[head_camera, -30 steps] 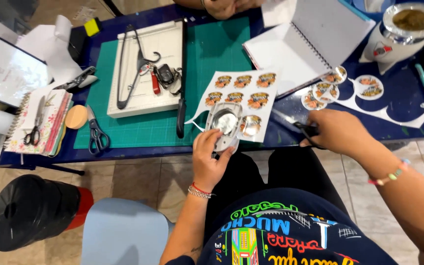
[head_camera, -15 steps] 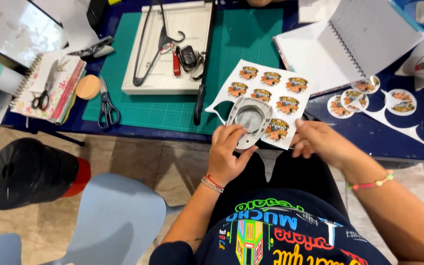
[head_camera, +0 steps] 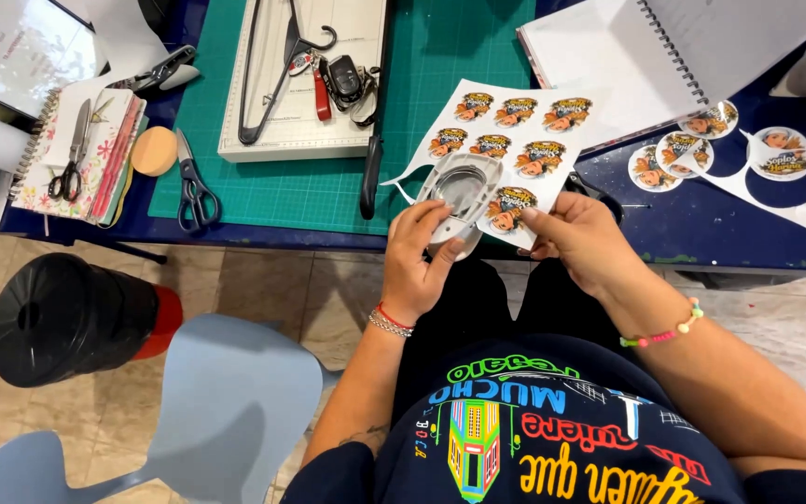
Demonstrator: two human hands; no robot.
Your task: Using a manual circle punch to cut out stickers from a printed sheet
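I'm seeing the left hand [head_camera: 419, 264] gripping a grey circle punch [head_camera: 460, 189], fingers curled round its near end and thumb lying over the body, so it's closed firmly on the tool. The punch is sitting over the near-left part of a printed sticker sheet [head_camera: 499, 149], its round window open in the middle, one picture just beside it on the right. The right hand [head_camera: 578, 239] is pinching the sheet's near edge between thumb and fingertips, partly closed, keeping the paper flat and feeding it into the slot. The sheet is lying half on the green cutting mat [head_camera: 440, 56] and half off the table's front edge, above the lap. My read: this is the alignment step, centring one round picture in the window before pressing. Next move, as I judge it, is needing a small slide of the paper by the right hand, then a squeeze from the left without the sheet skewing. Both wrists are angling inward, forearms coming up from the lap, elbows low. Already cut-out rounds [head_camera: 681, 149] are lying on the blue table to the right, well apart; scissors [head_camera: 193, 187] are sitting untouched on the mat's left.
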